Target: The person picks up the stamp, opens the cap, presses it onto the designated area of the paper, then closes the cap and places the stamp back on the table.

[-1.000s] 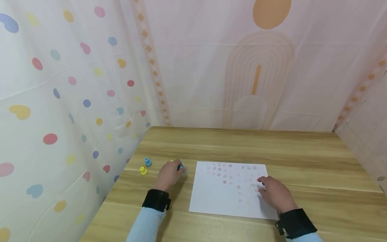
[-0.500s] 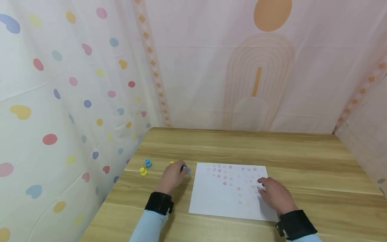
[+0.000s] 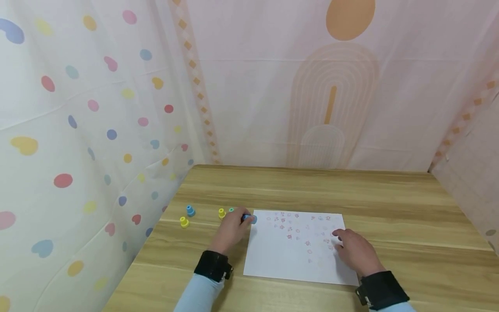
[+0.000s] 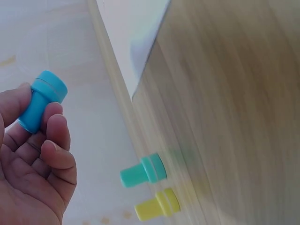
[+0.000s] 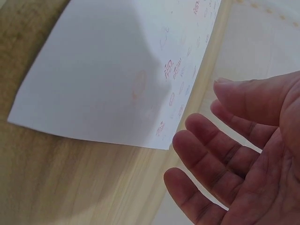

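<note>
Leftward a second ago, the left hand point(image 3: 234, 229) now pinches the blue stamp point(image 3: 249, 218) at the paper's point(image 3: 288, 255) far-left corner. Right hand point(image 3: 352, 250) lies flat, fingers relaxed, pinning the paper's right edge. Risk: a loose pinch could smear. Beyond, the tabletop point(image 3: 312, 186) lies open; spare stamps point(image 3: 221, 212) crowd the left edge.

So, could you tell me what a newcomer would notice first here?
Probably the white sheet of paper dotted with small red stamp marks, lying on the wooden table under the right hand. Next, the left hand pinches a blue stamp at the sheet's left edge.
</note>
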### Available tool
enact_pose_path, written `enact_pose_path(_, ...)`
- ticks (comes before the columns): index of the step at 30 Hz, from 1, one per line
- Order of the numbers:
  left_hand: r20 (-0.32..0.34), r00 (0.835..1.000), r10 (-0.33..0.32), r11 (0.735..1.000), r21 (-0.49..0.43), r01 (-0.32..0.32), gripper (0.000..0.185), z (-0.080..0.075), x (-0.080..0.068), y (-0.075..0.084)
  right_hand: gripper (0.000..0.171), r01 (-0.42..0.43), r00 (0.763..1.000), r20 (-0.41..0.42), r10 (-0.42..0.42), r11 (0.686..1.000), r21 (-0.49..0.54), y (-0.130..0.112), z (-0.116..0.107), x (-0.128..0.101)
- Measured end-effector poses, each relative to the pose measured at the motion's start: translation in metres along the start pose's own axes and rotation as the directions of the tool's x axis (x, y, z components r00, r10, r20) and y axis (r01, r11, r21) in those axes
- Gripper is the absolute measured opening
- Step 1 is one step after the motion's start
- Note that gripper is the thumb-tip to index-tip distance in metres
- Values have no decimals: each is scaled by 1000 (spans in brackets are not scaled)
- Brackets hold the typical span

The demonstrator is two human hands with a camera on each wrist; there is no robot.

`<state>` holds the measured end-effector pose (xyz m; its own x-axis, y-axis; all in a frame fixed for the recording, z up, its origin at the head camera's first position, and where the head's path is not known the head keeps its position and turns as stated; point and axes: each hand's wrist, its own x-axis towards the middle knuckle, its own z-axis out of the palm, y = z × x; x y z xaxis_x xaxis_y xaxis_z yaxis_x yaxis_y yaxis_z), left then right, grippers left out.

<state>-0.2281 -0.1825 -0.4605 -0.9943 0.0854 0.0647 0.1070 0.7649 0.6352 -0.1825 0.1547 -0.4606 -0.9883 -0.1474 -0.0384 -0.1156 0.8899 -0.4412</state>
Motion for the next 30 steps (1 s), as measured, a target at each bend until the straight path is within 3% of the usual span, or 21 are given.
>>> enact_pose_path(10, -8, 998, 64, 992, -109, -64, 14, 6, -2, 15, 31, -15, 1000, 2, 15, 1000, 1, -1, -2, 0)
enact_pose_path(20, 37, 999, 32, 989, -148, -26, 18, 21, -8, 30, 35, -20, 1000, -16, 20, 999, 28, -2, 2, 1)
enact_pose_path(25, 53, 994, 93, 976, -204, -81, 15, 35, -13, 46, 35, -19, 1000, -20, 20, 999, 50, -5, 3, 2)
enact_pose_path(30, 80, 979, 189, 959, -230, -167, 13, 52, -15, 62, 38, -14, 999, -29, 17, 995, 99, -10, 1, 3)
